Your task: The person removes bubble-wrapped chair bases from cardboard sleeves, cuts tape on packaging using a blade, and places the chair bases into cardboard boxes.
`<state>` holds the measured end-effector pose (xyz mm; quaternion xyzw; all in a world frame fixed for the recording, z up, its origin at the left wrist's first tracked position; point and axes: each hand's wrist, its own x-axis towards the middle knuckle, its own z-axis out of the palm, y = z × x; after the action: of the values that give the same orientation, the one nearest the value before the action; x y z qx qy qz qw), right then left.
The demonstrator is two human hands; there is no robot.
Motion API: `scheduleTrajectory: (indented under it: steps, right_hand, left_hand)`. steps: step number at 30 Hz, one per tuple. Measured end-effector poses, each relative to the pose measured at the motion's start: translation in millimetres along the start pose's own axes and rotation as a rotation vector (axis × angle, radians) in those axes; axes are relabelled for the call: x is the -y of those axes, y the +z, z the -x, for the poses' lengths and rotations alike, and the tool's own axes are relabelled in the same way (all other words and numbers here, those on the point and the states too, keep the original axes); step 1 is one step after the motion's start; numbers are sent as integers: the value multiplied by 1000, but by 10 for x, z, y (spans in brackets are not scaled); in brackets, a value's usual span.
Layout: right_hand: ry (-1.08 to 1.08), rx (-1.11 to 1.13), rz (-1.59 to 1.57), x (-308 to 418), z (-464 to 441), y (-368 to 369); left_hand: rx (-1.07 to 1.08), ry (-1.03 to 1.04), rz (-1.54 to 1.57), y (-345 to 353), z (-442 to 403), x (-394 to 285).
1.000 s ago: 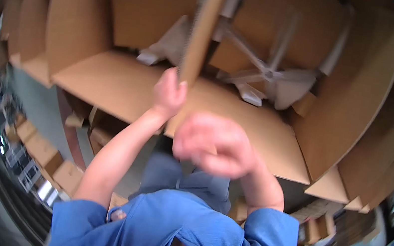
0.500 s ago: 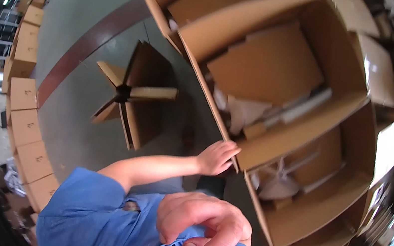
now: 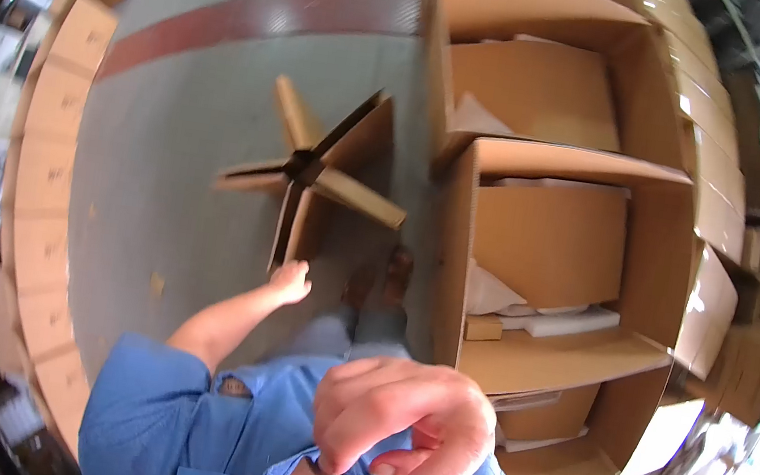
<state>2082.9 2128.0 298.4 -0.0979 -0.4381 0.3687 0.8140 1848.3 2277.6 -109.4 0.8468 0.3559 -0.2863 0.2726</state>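
Note:
A brown cardboard divider (image 3: pixel 353 151) with several folded panels fanning out like a star stands on the grey floor in front of me. My left hand (image 3: pixel 289 280) is at the near end of its closest panel, fingers closed around the edge. Close to the camera, my right hand (image 3: pixel 408 416) is raised before my chest with curled fingers and bent fingertips; whether it pinches anything is hidden. To my right is an open cardboard box (image 3: pixel 567 356), holding a cardboard sheet (image 3: pixel 549 247), white foam strips (image 3: pixel 572 323) and a small brown block (image 3: pixel 483 328).
More open boxes (image 3: pixel 543 8) continue the row ahead and behind on the right. Closed cartons (image 3: pixel 48 176) are stacked along the left. A dark red stripe (image 3: pixel 276 9) crosses the floor, and my shoes (image 3: pixel 398 274) show between the divider and the boxes.
My left hand has left the box edge on the right and moved left to the divider's near panel. The view has turned, so the boxes look straighter. My right hand stays curled near the camera.

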Motion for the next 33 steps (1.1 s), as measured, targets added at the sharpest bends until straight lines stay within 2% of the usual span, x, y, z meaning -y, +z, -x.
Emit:
scheduleTrajectory:
  steps: [1,2,3,8,10,12,13,18,21,27,29,32,33]
  right_hand:
    - [39,-49,3,-16,5,-35]
    - [38,61,-130,-103,42,-198]
    - [63,55,-186,-148,-1,-284]
    - [291,236,-249,-234,-226,-589]
    - [317,311,-219,-320,-322,-654]
    - [122,195,-254,-423,-382,-680]
    - [102,224,-209,-414,-470,-724]
    - [113,271,-216,-619,-840,-752]
    - [120,287,-192,-809,-975,-711]
    - [184,277,-130,-1287,-1252,-681]
    - [195,257,-133,-1448,-1285,-755]
    - [351,319,-50,-1759,-1299,-1160]
    - [489,179,-7,-1899,-1092,-1299]
  left_hand:
    - [41,-62,13,49,67,47]
    - [47,-122,86,129,129,103]
    - [45,-172,146,143,127,160]
    - [-5,-387,331,381,63,106]
    - [-72,-360,409,507,-39,131]
    - [-114,-310,434,488,-166,104]
    - [-145,-297,490,606,-247,154]
    - [-89,-338,619,358,-431,146]
    - [-69,-327,573,233,-487,192]
    - [-28,-285,442,-200,-712,387]
    - [-139,-126,394,-228,-871,487]
    - [-154,-53,397,-558,-1116,425]
    - [-216,14,441,-679,-1183,377]
